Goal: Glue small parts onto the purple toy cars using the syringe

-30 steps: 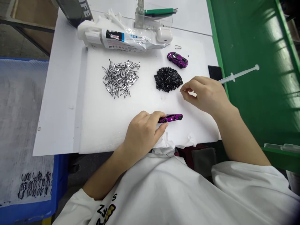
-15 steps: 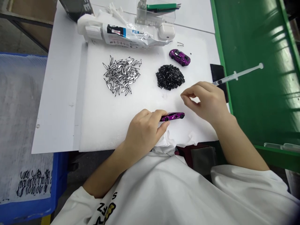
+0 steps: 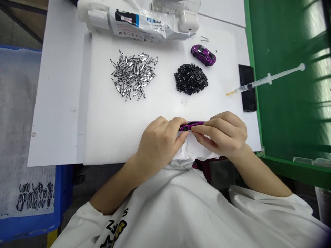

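My left hand (image 3: 161, 146) grips a purple toy car (image 3: 194, 124) by its left end, between thumb and fingers, near the front edge of the white foam board (image 3: 108, 137). My right hand (image 3: 222, 134) is closed in a pinch against the car's side and covers its right end. Whatever sits between those fingertips is too small or hidden to make out. Behind the hands lie a pile of small black pieces (image 3: 190, 79) and a second purple toy car (image 3: 203, 55). Farther left is a heap of thin black-edged, leaf-shaped pieces (image 3: 134, 75).
A syringe (image 3: 263, 81) with a yellow tip lies across a dark phone-like slab (image 3: 247, 88) at the right. At the back are a white and blue pouch (image 3: 139, 26) and a white earbud case (image 3: 189, 21). A blue crate (image 3: 63, 199) stands at the left.
My right hand has moved down and left from beside the black pile to the toy car. My left hand keeps its hold on the car. The camera view has shifted slightly.
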The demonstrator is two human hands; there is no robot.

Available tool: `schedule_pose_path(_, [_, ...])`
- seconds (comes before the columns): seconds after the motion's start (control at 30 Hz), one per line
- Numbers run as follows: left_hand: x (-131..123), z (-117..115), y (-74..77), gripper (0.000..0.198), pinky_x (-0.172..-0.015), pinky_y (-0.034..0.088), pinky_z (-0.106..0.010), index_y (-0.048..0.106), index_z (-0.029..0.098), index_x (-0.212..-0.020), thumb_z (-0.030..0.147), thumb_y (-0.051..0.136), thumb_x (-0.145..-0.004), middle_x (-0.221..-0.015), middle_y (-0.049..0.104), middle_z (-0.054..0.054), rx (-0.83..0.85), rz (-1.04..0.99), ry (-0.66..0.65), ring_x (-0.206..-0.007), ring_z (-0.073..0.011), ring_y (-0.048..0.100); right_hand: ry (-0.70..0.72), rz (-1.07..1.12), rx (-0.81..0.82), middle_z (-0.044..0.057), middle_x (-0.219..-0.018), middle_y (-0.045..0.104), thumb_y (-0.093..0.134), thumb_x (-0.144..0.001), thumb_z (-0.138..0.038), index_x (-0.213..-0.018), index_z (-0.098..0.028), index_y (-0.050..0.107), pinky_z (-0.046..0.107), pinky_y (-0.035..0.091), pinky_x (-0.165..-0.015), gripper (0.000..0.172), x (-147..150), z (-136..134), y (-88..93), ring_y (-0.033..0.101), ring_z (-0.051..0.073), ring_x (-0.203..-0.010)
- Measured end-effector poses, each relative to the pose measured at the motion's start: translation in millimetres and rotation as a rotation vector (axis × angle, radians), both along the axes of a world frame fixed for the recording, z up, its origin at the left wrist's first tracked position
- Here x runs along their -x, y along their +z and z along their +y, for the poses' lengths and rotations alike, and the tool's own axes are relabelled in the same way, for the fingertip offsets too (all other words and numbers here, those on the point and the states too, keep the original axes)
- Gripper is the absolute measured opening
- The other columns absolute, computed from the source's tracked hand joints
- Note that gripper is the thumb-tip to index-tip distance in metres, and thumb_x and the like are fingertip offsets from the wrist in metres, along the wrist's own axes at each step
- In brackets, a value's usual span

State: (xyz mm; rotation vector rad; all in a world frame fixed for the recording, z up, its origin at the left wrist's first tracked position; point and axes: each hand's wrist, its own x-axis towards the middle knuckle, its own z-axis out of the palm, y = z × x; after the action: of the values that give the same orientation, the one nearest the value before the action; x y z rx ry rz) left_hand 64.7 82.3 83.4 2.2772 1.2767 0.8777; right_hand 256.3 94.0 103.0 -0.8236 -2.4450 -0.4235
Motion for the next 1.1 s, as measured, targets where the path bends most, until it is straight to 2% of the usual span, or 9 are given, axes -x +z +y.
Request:
schedule_pose_path(0.33, [0,1,0.7,0.017,-0.064,0.044,-0.025,0.061,0.016,-0.099,0.026,0.054,-0.087,-0.073,0.064,0.000,0.015,-0.001,-0.004,-0.068,-0.0146,0.053,-0.008,0.056,-0.023,-0.003,-0.054,0.055,0.067,-0.072,-0.017,-0.083,-0.028,0.065,0.023,0.044,-0.050,0.015,2,-1,-3.2,0.044,0.010,-0.053])
schedule_pose_path(0.5, [0,0,0.0,0.017,-0.064,0.044,-0.025,0.062,0.016,-0.098,0.025,0.054,-0.086,-0.072,0.064,0.000,0.012,-0.001,0.000,-0.068,-0.0147,0.053,-0.018,0.030,-0.004,-0.002,-0.059,0.057,0.068,-0.071,-0.017,-0.086,-0.029,0.066,0.024,0.044,-0.052,0.019,-1,-1,-4.8,0.045,0.011,-0.057])
schedule_pose_path(0.6, [0,0,-0.7,0.016,-0.063,0.044,-0.026,0.062,0.016,-0.098,0.024,0.056,-0.085,-0.071,0.064,0.000,0.013,0.006,-0.002,-0.068,-0.0153,0.053,0.030,-0.020,-0.002,-0.001,-0.063,0.057,0.070,-0.069,-0.015,-0.085,-0.026,0.064,0.024,0.043,-0.054,0.021,-4,3,-2.3,0.046,0.012,-0.062])
schedule_pose_path(0.8, [1,0,0.3,0.016,-0.063,0.044,-0.027,0.062,0.016,-0.098,0.024,0.055,-0.085,-0.069,0.062,0.000,0.020,0.014,-0.015,-0.068,-0.0159,0.053,0.171,-0.185,0.080,0.000,-0.068,0.058,0.063,-0.076,-0.020,-0.080,-0.025,0.063,0.025,0.042,-0.056,0.006,-5,20,14.2,0.043,0.011,-0.060])
schedule_pose_path(0.87, [1,0,1.0,0.016,-0.063,0.044,-0.026,0.061,0.017,-0.098,0.024,0.056,-0.085,-0.069,0.062,0.000,0.019,0.012,-0.009,-0.068,-0.0157,0.053,0.177,-0.135,0.106,-0.001,-0.066,0.057,0.061,-0.078,-0.023,-0.081,-0.025,0.063,0.025,0.042,-0.055,0.004,-7,22,18.2,0.043,0.010,-0.058])
schedule_pose_path(0.97, [1,0,1.2,0.016,-0.064,0.044,-0.026,0.061,0.017,-0.098,0.024,0.057,-0.085,-0.070,0.063,0.000,0.028,0.010,-0.008,-0.069,-0.0155,0.054,0.094,0.009,0.153,-0.002,-0.062,0.057,0.058,-0.081,-0.024,-0.082,-0.026,0.062,0.024,0.042,-0.053,0.005,-12,23,21.8,0.048,0.009,-0.055])
schedule_pose_path(1.1, [2,-1,-1.2,0.016,-0.065,0.046,-0.027,0.060,0.017,-0.098,0.023,0.058,-0.084,-0.074,0.066,0.000,0.025,-0.005,-0.017,-0.070,-0.0158,0.055,0.039,0.167,0.190,-0.001,-0.061,0.060,0.059,-0.078,-0.017,-0.082,-0.024,0.062,0.026,0.043,-0.050,0.009,-11,25,26.7,0.052,0.010,-0.054])
